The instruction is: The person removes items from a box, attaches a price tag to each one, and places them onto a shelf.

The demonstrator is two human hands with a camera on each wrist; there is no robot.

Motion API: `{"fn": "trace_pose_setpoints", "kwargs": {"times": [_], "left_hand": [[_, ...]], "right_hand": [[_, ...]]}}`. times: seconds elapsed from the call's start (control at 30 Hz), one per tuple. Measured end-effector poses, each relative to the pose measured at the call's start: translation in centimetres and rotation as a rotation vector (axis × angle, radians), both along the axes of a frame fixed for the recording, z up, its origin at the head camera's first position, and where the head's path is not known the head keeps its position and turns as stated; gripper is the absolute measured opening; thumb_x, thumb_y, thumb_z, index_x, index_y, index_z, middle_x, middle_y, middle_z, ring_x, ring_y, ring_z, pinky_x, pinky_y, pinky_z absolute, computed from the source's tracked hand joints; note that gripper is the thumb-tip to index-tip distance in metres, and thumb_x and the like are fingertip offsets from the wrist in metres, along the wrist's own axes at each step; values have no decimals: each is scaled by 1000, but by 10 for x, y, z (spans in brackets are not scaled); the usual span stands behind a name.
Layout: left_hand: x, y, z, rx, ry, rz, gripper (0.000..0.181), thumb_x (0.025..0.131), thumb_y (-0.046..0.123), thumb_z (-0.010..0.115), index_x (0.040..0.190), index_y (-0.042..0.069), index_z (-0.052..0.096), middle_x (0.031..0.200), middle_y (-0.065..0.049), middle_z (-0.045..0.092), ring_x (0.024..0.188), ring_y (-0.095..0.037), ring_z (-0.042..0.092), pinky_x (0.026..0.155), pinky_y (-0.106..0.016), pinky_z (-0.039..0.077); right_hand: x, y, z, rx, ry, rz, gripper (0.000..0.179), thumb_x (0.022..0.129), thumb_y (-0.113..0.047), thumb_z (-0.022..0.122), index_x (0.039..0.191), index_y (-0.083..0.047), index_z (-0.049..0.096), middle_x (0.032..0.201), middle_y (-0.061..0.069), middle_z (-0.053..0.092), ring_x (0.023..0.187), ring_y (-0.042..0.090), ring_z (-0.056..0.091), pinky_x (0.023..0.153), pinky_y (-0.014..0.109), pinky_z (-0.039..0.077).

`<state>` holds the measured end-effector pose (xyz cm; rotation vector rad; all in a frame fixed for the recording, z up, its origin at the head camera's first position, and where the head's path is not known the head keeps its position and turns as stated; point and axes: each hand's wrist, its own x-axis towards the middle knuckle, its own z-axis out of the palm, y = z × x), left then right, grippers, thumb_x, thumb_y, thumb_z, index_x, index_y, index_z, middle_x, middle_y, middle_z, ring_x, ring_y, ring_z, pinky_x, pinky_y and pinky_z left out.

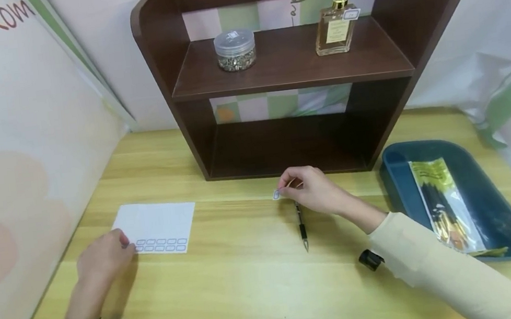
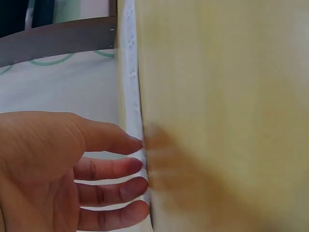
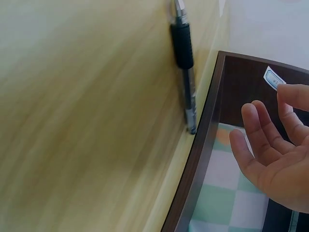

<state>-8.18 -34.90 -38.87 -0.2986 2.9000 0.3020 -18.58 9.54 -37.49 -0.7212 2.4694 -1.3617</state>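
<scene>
My right hand (image 1: pixel 311 190) pinches a small blue-bordered sticker label (image 3: pixel 273 79) between thumb and forefinger, just in front of the shelf's lower edge. The other fingers of that hand are loosely bent, as the right wrist view shows. Below it a black-gripped pen (image 1: pixel 302 228) lies on the table, tip toward me. At the left, my left hand (image 1: pixel 105 255) touches the near left corner of a white label sheet (image 1: pixel 155 218) with its fingertips, fingers relaxed. Two rows of blue-bordered labels run along the sheet's near edge.
A dark brown two-tier shelf (image 1: pixel 292 86) stands at the back. Its upper tier holds a clear lidded jar (image 1: pixel 236 51) and a perfume bottle (image 1: pixel 336 32) with a label hanging at its neck. To the right, a blue tray (image 1: pixel 501 200) contains a packet of brushes (image 1: pixel 445 206).
</scene>
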Motion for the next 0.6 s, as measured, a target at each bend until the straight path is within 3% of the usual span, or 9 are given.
{"fn": "trace_pose_setpoints", "kwargs": {"times": [0.1, 0.17, 0.3, 0.43, 0.6], "left_hand": [[-4, 4, 5, -4, -41, 0, 25, 92, 22, 60, 105, 1, 64, 91, -16, 66, 75, -30, 59, 59, -48, 47], [-7, 11, 6, 4, -31, -1, 25, 93, 23, 58, 106, 2, 63, 88, -12, 66, 71, -27, 58, 58, -46, 46], [-14, 39, 4, 94, 82, -31, 28, 96, 25, 60, 110, 2, 64, 90, -12, 68, 68, -25, 60, 56, -41, 48], [-24, 80, -2, 238, 216, -97, 33, 95, 28, 68, 115, 3, 65, 105, -16, 68, 82, -29, 65, 65, -45, 54], [-35, 137, -14, 508, 263, -152, 38, 89, 26, 78, 119, 5, 66, 111, -12, 67, 89, -24, 65, 74, -39, 56]], "right_hand": [[1, 5, -3, 18, 2, -11, 6, 97, -11, 68, 92, -8, 67, 93, 3, 71, 86, 30, 69, 67, 32, 54], [1, 7, -6, 35, 11, -13, 5, 96, -10, 68, 92, -8, 67, 92, 3, 72, 84, 28, 68, 65, 31, 53], [1, 15, -12, 69, 27, -18, 4, 96, -7, 68, 92, -8, 68, 91, 6, 71, 81, 23, 65, 64, 29, 51], [0, 22, -19, 83, 42, -54, 3, 95, -7, 68, 92, -6, 69, 88, 8, 71, 79, 19, 63, 66, 29, 51], [-2, 26, -23, 102, 22, -95, 5, 94, -9, 69, 93, -4, 70, 85, 5, 71, 77, 17, 64, 67, 29, 53]]}}
